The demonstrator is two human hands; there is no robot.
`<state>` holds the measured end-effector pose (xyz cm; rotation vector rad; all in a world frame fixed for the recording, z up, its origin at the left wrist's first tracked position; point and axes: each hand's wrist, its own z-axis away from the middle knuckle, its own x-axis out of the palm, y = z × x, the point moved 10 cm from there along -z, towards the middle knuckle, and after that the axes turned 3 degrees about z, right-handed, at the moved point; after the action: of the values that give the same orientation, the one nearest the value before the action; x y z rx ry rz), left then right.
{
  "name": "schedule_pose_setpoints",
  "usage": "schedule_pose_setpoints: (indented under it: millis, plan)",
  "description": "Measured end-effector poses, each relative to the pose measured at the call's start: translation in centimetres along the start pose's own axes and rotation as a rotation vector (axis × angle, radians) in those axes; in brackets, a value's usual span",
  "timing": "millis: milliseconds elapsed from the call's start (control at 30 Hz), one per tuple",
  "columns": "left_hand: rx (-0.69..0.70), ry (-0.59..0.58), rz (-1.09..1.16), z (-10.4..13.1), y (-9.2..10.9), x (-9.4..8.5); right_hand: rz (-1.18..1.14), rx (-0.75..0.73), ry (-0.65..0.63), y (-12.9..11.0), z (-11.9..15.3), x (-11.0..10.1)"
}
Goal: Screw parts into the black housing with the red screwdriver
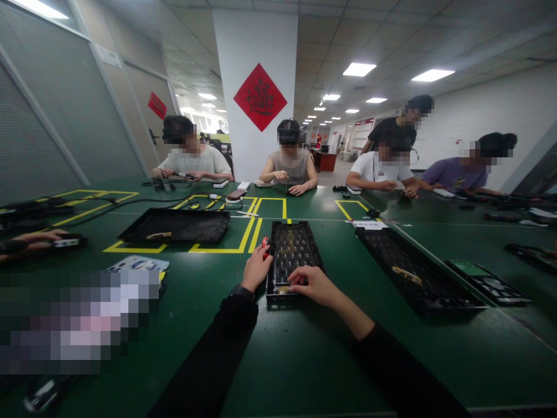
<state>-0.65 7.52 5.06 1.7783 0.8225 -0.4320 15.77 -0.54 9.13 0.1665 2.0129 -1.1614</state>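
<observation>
A black rectangular case [296,247] lies lengthwise before me, its inside set with rows of small pale metal-looking pieces. My left hand [256,268] is at its left side, fingers closed round a small red-and-black object [266,246] whose kind I cannot tell. Over the near end of the case, my right hand [314,283] has its fingertips pinched together. Whatever those fingers hold, if anything, is too small to make out. Just left of them, a small yellowish piece [282,289] sits inside the near edge of the case.
A black tray [176,225] lies at left and a long black tray [413,270] at right, holding a yellowish strip [407,275]. Beyond it is a flat unit with a green board [472,268]. Cables cross the left side. Several people sit opposite; another hand [41,237] shows at far left.
</observation>
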Motion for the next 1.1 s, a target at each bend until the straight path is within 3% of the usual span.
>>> schedule_pose_setpoints:
  millis: [500,1100]
  plan:
    - [0.010,0.011,-0.011,0.05,0.07,-0.04,-0.012,-0.015,0.027,0.08,0.01,-0.17]
    - [-0.006,0.013,-0.007,-0.06,-0.13,0.00,-0.028,0.022,-0.040,0.41,0.04,0.51]
